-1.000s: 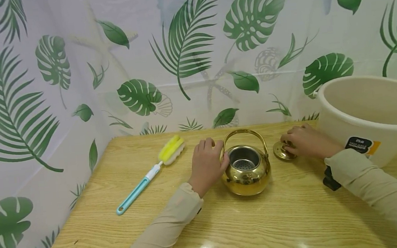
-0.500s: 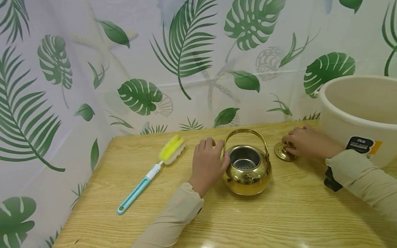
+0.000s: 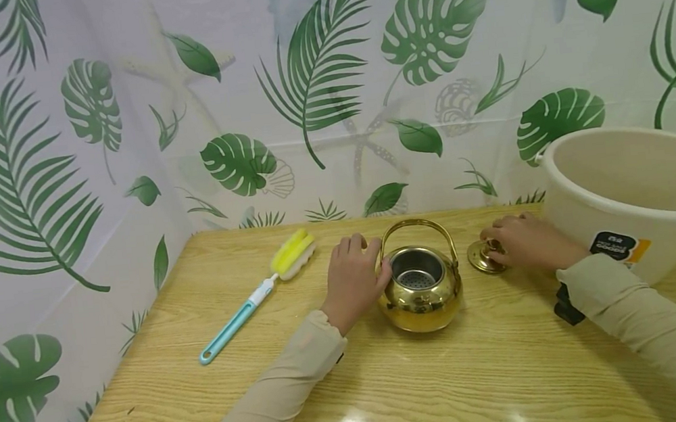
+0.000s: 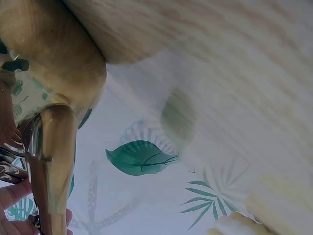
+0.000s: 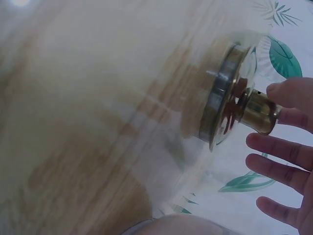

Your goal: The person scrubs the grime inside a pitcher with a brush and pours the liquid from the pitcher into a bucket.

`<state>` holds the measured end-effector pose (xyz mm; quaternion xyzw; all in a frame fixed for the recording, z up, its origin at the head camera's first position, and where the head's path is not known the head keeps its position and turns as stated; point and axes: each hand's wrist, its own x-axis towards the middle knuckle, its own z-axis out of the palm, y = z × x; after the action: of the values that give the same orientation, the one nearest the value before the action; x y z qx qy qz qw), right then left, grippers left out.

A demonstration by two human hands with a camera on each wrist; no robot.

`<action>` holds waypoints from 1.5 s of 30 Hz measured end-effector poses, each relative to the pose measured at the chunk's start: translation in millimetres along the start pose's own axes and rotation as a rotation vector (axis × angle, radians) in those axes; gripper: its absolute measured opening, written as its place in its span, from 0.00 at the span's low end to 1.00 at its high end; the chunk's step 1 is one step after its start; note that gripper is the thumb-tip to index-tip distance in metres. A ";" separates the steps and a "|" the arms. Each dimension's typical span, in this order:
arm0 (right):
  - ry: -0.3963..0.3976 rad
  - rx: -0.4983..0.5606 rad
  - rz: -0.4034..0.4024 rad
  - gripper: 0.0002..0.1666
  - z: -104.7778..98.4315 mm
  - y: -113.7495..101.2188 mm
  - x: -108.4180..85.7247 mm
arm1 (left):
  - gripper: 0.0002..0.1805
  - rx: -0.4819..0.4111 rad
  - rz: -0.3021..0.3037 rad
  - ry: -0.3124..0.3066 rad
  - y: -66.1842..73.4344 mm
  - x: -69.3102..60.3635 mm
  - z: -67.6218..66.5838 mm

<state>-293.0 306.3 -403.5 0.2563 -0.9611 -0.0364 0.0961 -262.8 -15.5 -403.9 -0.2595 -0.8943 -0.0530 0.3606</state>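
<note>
A small brass kettle (image 3: pixel 424 311) with an upright hoop handle stands lidless on the wooden table; a perforated metal strainer (image 3: pixel 416 279) sits in its mouth. My left hand (image 3: pixel 349 274) holds the kettle's left side. In the left wrist view its fingertips lie on both sides of a tapering brass part (image 4: pixel 51 166). The round brass lid (image 5: pixel 227 93) lies on the table right of the kettle. My right hand (image 3: pixel 527 244) is at the lid's knob (image 5: pixel 259 113), with the thumb beside it and the other fingers spread and fairly straight. Whether the thumb touches the knob is unclear.
A brush (image 3: pixel 257 293) with a yellow and white sponge head and a blue handle lies at the left of the table. A large cream bucket (image 3: pixel 571 216) stands at the right, close beside my right forearm. A leaf-patterned curtain (image 3: pixel 328 103) hangs behind the table.
My right hand has shifted slightly to the right and its fingers have loosened, so more of the lid's knob shows. My left hand and the kettle have stayed in place.
</note>
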 end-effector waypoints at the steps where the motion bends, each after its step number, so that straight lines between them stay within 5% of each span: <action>1: -0.001 -0.004 -0.001 0.17 -1.1 -0.2 -0.3 | 0.10 0.001 -0.001 -0.001 0.0 0.0 -0.3; 16: 0.122 -0.048 -0.062 0.25 -37.6 -12.4 -3.7 | 0.10 0.017 0.005 0.010 -1.4 1.2 2.3; 30: 0.264 -0.016 -0.208 0.24 -87.6 -67.3 -4.8 | 0.10 0.019 0.001 0.008 -1.6 0.8 2.9; 37: 0.375 0.013 -0.351 0.20 -87.9 -91.8 -1.4 | 0.12 0.028 -0.002 -0.033 0.6 0.9 1.9; 45: 0.370 0.025 -0.460 0.18 -72.7 -114.6 1.0 | 0.12 0.030 -0.009 -0.025 1.1 0.2 2.9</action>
<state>-223.5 205.1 -345.9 0.4707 -0.8444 0.0018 0.2558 -264.1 -13.7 -406.1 -0.2507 -0.9006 -0.0378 0.3531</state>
